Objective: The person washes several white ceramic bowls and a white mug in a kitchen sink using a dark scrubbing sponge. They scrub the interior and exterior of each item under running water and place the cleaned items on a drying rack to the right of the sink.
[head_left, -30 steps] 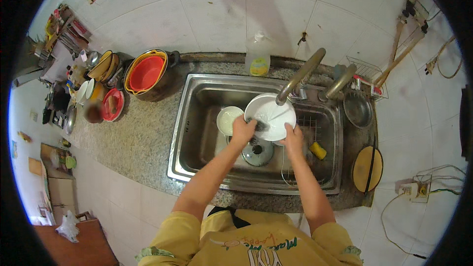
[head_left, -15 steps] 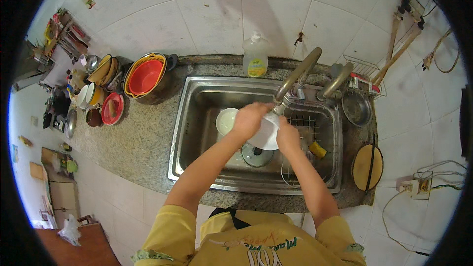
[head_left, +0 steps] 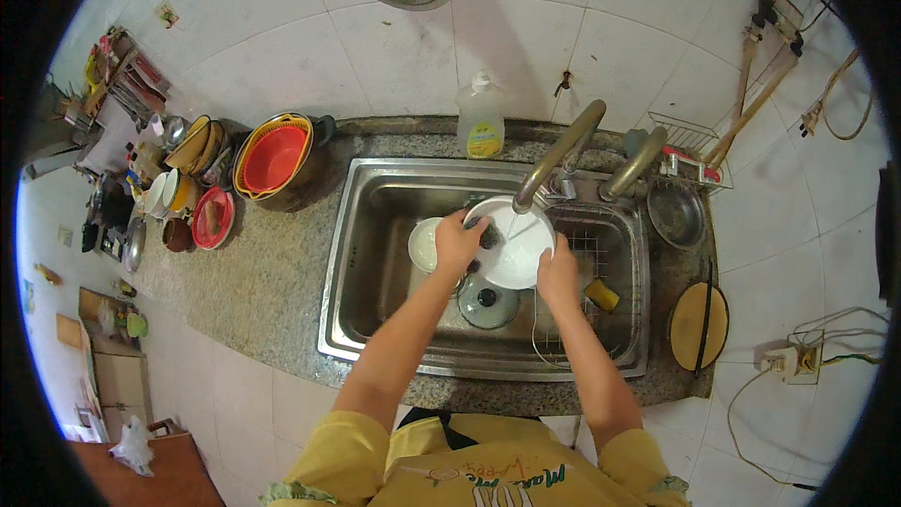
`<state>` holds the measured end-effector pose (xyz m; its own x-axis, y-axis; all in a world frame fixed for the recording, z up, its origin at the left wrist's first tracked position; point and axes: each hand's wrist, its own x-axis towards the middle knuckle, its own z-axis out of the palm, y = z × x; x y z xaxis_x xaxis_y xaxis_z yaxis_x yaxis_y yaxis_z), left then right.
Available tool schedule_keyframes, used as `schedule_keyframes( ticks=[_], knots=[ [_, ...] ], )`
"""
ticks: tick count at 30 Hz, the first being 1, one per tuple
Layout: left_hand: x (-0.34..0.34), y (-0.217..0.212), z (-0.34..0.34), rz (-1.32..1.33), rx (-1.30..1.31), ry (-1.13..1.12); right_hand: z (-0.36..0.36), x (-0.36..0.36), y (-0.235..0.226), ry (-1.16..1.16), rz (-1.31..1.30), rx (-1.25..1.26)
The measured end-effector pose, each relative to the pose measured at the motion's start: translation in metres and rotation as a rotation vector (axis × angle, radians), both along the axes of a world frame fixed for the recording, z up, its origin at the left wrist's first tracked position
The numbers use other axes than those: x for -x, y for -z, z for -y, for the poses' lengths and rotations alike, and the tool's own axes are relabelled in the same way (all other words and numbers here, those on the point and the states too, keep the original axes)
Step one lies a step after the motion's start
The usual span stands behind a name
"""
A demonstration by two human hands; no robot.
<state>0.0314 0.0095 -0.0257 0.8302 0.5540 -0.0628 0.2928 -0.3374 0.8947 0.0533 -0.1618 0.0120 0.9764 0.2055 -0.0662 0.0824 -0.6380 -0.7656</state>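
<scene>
Under the tap (head_left: pixel 565 152), a white bowl (head_left: pixel 522 258) is tilted toward me, and a thin stream of water runs into it. My right hand (head_left: pixel 558 274) grips the bowl's right rim, fingers closed. At the left rim, my left hand (head_left: pixel 456 246) is closed round a dark scouring pad (head_left: pixel 488 233) that lies against the inside of the bowl. Below, in the steel sink (head_left: pixel 375 319), a second white bowl (head_left: pixel 422 246) stands partly behind my left hand. A glass lid with a black knob (head_left: pixel 487 299) rests near the held bowl.
A wire rack (head_left: pixel 587 249) and a yellow sponge (head_left: pixel 602 295) are in the sink's right part. Behind the sink stands a dish soap bottle (head_left: pixel 481 117). To the left are nested basins (head_left: pixel 275 157); to the right, a metal pan (head_left: pixel 676 214) and a round board (head_left: pixel 690 329).
The bowl has turned from tipped sideways to facing up under the tap, so its inside shows. My left hand has shifted slightly left and down, and the dark scouring pad has come into sight.
</scene>
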Motion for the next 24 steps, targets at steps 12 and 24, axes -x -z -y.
schedule_keyframes(
  ticks=[12, 24],
  knots=[
    [-0.003, -0.036, 0.007, 0.169, -0.545, 0.181, 0.005, 0.000, 0.001, -0.114, -0.101, 0.010],
    [0.000, -0.005, 0.011, -0.157, -0.061, -0.104, 0.001, -0.011, 0.023, 0.093, -0.118, -0.238]
  ],
)
